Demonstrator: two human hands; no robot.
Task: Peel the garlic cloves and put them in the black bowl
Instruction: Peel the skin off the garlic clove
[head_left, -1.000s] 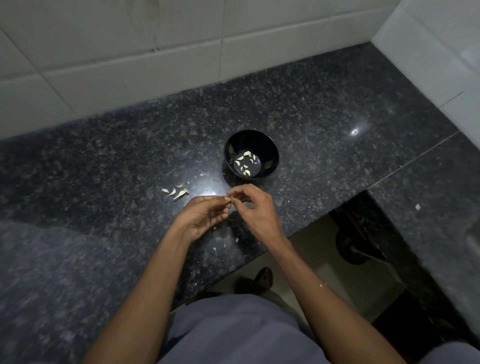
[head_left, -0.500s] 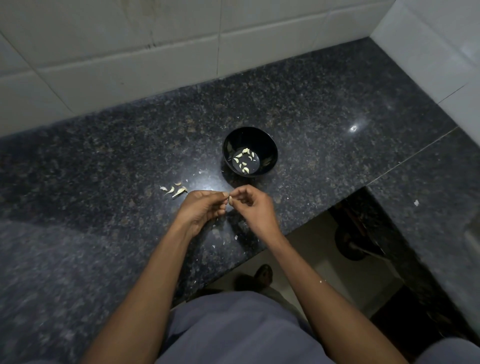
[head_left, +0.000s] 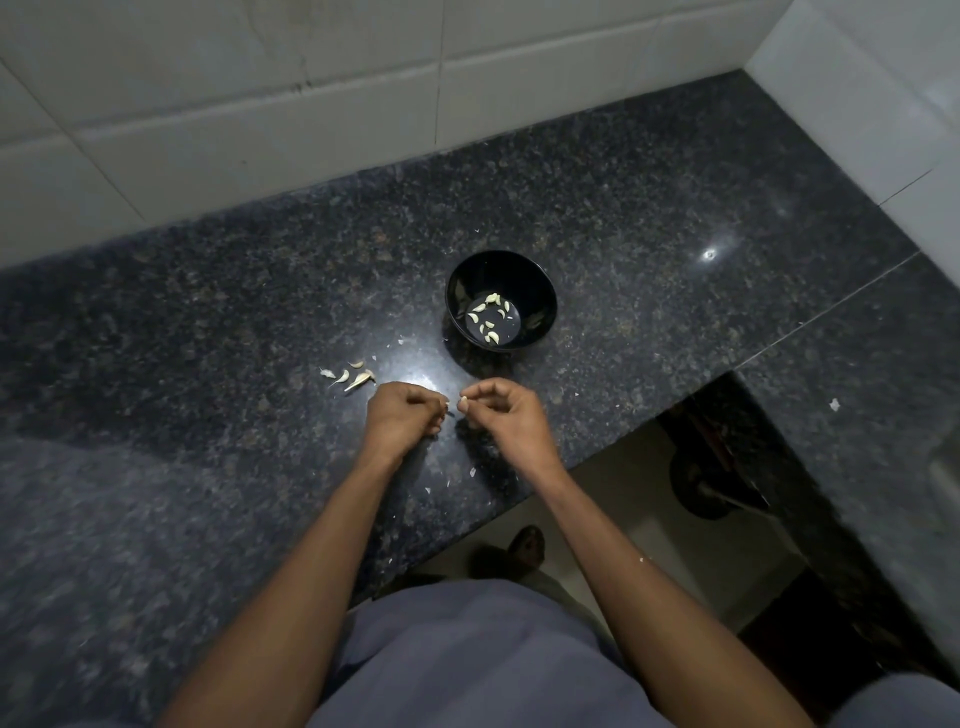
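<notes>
Right hand: fingers curled, thumb and forefinger pinching a pale garlic clove at their tips, held just above the granite counter.
Left hand: fingers curled in toward the palm, fingertips just beside the clove at its 9 o'clock with a small gap between; whether they pinch a scrap of skin cannot be told.
Black bowl: stands upright on the counter at 12 o'clock from the hands, near them but apart.
Peeled cloves: several pale pieces scattered on the bowl's floor.
Unpeeled cloves: a small cluster on the counter at 10 o'clock from the left hand, close to it, and at 8 o'clock from the bowl.
Skin flakes: tiny white bits on the counter between the two forearms.
Wall tiles: white, along the counter's far edge at 12 o'clock.
</notes>
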